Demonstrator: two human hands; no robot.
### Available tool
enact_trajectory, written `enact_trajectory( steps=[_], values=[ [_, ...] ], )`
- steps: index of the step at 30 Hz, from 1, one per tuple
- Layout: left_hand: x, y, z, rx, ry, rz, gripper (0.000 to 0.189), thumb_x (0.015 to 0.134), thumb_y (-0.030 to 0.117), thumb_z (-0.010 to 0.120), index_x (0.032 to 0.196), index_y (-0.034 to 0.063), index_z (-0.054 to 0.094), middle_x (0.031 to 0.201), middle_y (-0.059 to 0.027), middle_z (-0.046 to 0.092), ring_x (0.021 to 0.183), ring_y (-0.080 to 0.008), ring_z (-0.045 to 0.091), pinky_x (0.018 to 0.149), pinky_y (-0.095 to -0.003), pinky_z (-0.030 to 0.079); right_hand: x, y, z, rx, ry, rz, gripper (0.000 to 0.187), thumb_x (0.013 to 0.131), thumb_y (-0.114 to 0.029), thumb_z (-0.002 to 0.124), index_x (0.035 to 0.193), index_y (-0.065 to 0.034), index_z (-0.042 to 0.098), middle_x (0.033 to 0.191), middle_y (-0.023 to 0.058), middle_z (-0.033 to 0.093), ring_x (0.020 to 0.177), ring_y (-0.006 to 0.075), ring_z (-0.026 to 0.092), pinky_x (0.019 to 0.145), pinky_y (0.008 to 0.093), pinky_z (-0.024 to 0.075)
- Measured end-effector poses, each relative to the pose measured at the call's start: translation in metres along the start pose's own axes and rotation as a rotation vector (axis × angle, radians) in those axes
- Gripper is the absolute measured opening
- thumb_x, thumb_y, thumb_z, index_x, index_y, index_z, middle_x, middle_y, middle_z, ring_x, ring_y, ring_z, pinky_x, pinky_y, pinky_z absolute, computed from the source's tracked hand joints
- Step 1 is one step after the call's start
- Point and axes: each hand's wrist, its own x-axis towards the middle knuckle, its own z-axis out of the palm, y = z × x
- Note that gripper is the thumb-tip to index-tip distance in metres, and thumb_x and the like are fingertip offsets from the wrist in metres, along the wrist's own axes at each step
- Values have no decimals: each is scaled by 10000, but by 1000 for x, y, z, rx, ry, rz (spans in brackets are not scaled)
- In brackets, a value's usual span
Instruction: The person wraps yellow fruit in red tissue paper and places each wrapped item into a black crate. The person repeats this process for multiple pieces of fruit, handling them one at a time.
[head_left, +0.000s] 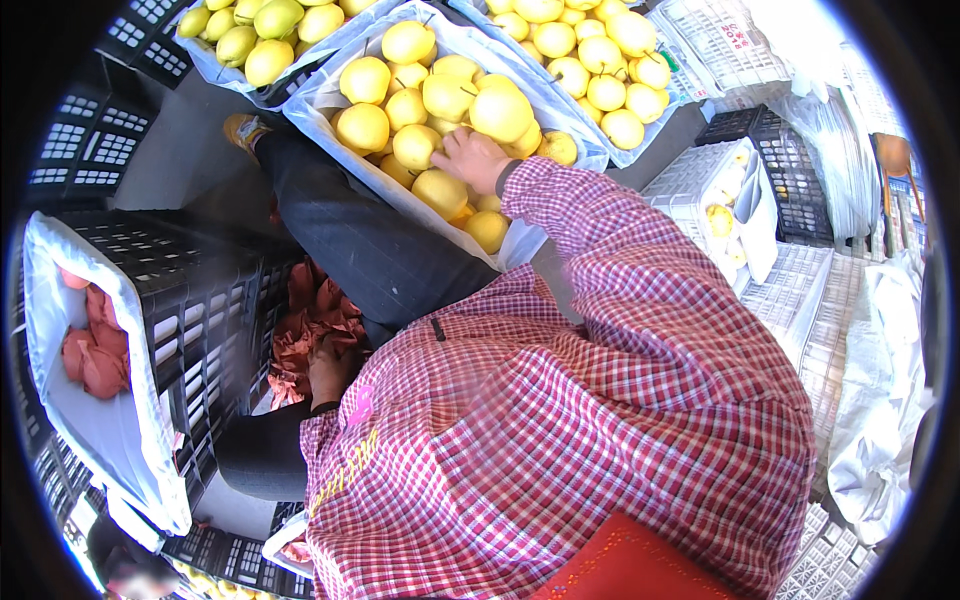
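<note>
Yellow pears (446, 94) fill a crate lined with pale plastic film (322, 97). My right hand (474, 159) reaches palm down among them, its fingers touching the fruit. Whether those fingers grip a pear is hidden. Lower on the left, my left hand (328, 373) is at a heap of crumpled reddish-brown paper (311, 330), between my legs and a black crate. Its fingertips disappear into the paper, so their hold cannot be made out. Several paper-wrapped round things (97, 352) lie in the lined black crate (206, 322) at the left.
More pears stand in lined crates at the top left (277, 30) and top right (600, 60). Black plastic crates (97, 139) rise at the far left. White crates (690, 184) and plastic sheeting (874, 405) occupy the right side. My leg (345, 217) runs beside the pear crate.
</note>
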Motion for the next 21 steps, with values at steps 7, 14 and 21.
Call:
enact_trajectory(
  steps=[7, 14, 21],
  values=[
    [14, -9, 8, -52, -17, 14, 448, 846, 363, 681, 1228, 139, 613, 1228, -206, 637, 1126, -455, 605, 917, -556, 512, -41, -6, 2, 271, -47, 190, 735, 635, -418, 820, 1209, -44, 555, 1058, 173, 633, 1022, 356, 604, 871, 462, 496],
    [17, 7, 4, 55, -36, -46, 418, 873, 385, 643, 1194, 118, 613, 1191, -206, 649, 1106, -444, 615, 886, -555, 518, -21, 12, -15, 489, -349, 283, 832, 663, -517, 768, 1308, -31, 571, 1224, 180, 650, 1133, 336, 625, 954, 429, 502],
    [12, 9, 2, 75, -31, -11, 438, 876, 371, 642, 1231, 118, 605, 1207, -193, 652, 1135, -439, 601, 906, -570, 510, -18, 5, -9, 420, -397, 176, 796, 697, -526, 742, 1307, -39, 585, 1270, 181, 621, 1132, 344, 629, 938, 448, 508]
  ],
)
